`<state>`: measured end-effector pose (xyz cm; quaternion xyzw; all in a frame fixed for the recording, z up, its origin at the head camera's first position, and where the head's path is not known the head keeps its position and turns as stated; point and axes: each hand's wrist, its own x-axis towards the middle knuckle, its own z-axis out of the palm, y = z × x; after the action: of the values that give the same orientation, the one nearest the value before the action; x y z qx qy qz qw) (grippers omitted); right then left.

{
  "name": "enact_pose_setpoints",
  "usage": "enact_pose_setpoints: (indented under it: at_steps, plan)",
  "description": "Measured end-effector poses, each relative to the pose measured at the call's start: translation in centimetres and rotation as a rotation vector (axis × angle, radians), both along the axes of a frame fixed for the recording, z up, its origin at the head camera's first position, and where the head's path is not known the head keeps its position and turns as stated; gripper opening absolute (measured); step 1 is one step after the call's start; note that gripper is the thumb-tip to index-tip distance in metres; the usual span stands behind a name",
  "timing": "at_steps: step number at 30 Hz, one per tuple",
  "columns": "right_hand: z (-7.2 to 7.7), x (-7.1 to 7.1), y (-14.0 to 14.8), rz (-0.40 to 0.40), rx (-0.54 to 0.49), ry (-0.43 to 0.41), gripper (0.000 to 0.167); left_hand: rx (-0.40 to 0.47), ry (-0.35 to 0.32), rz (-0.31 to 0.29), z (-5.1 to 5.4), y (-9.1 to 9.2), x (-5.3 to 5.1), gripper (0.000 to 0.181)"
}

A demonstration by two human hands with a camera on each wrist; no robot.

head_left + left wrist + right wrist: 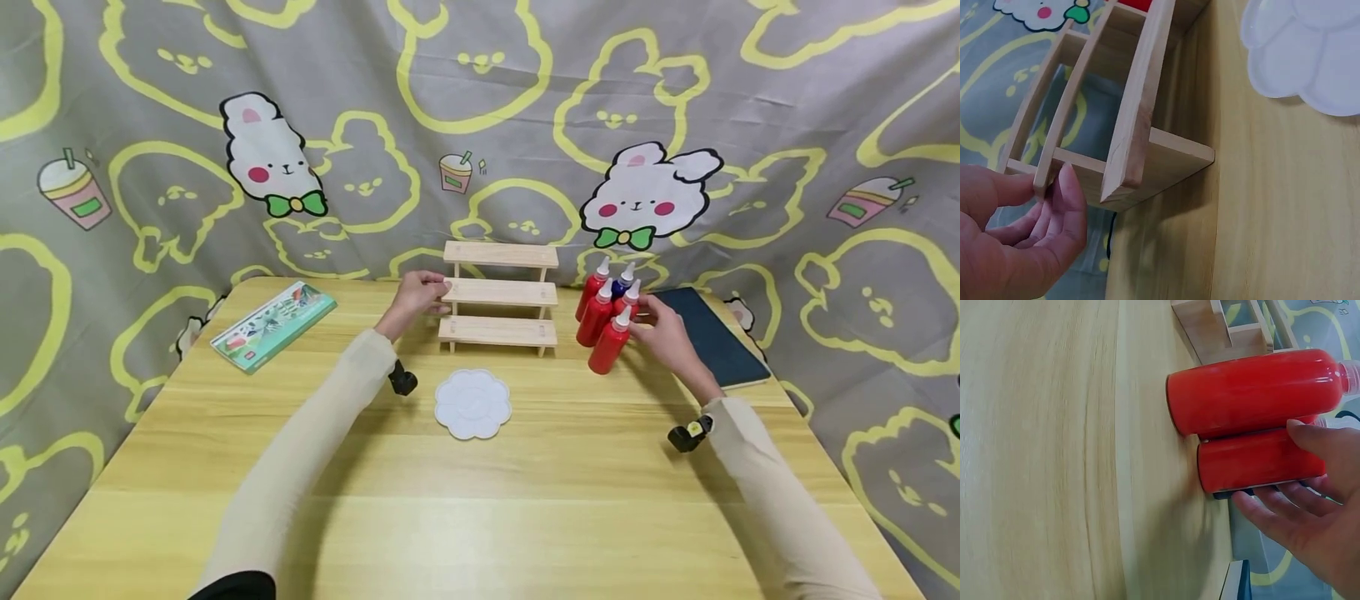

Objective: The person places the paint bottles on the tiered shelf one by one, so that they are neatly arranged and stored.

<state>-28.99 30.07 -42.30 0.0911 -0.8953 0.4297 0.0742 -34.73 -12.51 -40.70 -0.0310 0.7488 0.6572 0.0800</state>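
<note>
Working at the wooden table (480,517), we are attending to two spots near its far edge. Next largest, the three-tier wooden stand (498,292) is standing at the middle of that edge. Our left hand (414,302) is pinching the left end of its middle board, thumb above, fingers beneath. We are probably best squeezing lightly there, not tugging, since the stand is looking light enough to shift.

A dark book-like thing (708,337) is lying by the far right corner; with our right hand (667,333) so near it, we are wise watching the knuckles. A green box (273,325) is lying toward the far left corner, well apart. The white palette (472,404) is lying just in front of the stand.

Smallest, the bottles: four red, one blue bottle (619,287), all standing upright right of the stand, toward the far right corner. Our right thumb and fingers are flanking one red bottle (1263,459), clamped on it from two sides; how firmly, we cannot tell. Neighbours are crowding it, so we are best holding it upright, squeezing gently and minding the fingertips.
</note>
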Motion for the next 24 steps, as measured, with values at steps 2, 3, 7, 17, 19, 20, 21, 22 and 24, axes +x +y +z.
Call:
enact_pose_setpoints:
  at_steps: [2,3,7,17,19,20,21,22,24]
  plan:
    - [-0.12,0.04,0.01,-0.003,-0.002,-0.010,0.049,-0.010,-0.009,-0.005,0.01,-0.02,-0.08,0.042]
    - [-0.15,0.05,0.00,-0.001,-0.004,-0.012,0.049,-0.011,-0.013,-0.006,0.03,-0.03,-0.08,0.042]
    - [-0.36,0.00,0.03,0.000,-0.004,-0.003,0.050,-0.026,-0.008,-0.005,0.14,-0.02,-0.02,0.042]
    - [-0.40,0.19,-0.19,-0.020,0.027,-0.005,0.048,-0.052,0.017,-0.006,0.24,0.36,0.19,0.040]
    - [-0.41,0.20,-0.22,-0.021,0.030,-0.007,0.048,-0.053,0.016,-0.002,0.26,0.36,0.24,0.040]
    - [-0.44,0.19,-0.23,-0.022,0.030,-0.005,0.048,-0.055,0.016,-0.001,0.27,0.35,0.26,0.040]
    - [-0.47,0.18,-0.23,-0.022,0.028,-0.003,0.048,-0.055,0.015,0.000,0.29,0.32,0.28,0.039]
    - [-0.52,0.14,-0.20,-0.024,0.028,0.003,0.048,-0.056,0.015,0.001,0.32,0.30,0.31,0.039]
    - [-0.57,0.11,-0.18,-0.028,0.025,0.014,0.048,-0.054,0.014,0.002,0.35,0.30,0.32,0.040]
